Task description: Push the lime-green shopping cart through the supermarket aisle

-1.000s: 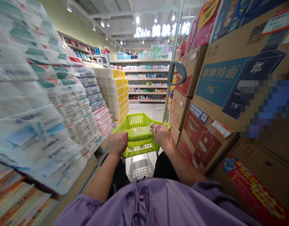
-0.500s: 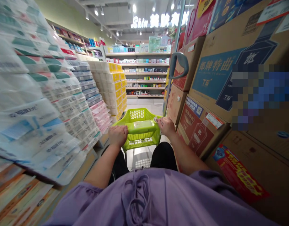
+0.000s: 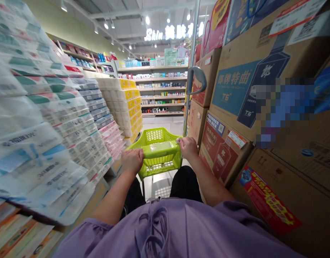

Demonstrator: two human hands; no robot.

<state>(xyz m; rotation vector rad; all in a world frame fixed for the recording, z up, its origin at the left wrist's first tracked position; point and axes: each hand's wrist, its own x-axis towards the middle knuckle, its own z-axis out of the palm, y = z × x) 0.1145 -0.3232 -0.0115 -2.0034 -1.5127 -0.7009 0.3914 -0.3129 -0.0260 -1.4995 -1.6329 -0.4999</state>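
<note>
A lime-green shopping cart (image 3: 156, 137) stands in a narrow aisle straight ahead of me. My left hand (image 3: 132, 160) is closed round the left end of its handle bar (image 3: 161, 149). My right hand (image 3: 188, 147) grips the right end of the same bar, with a small crumpled bit of something pale showing at its fingers. The cart's basket looks empty from here.
Stacks of wrapped tissue and toilet-paper packs (image 3: 52, 118) crowd the left side. Cardboard boxes of bottled goods (image 3: 234, 104) are piled high on the right, with a metal pole and grey handle (image 3: 196, 77) beside them. Shelves of skin-care goods (image 3: 162, 93) close the aisle's far end.
The cart and I have rolled a little way forward along the aisle. Both hands keep the same hold on the handle bar.
</note>
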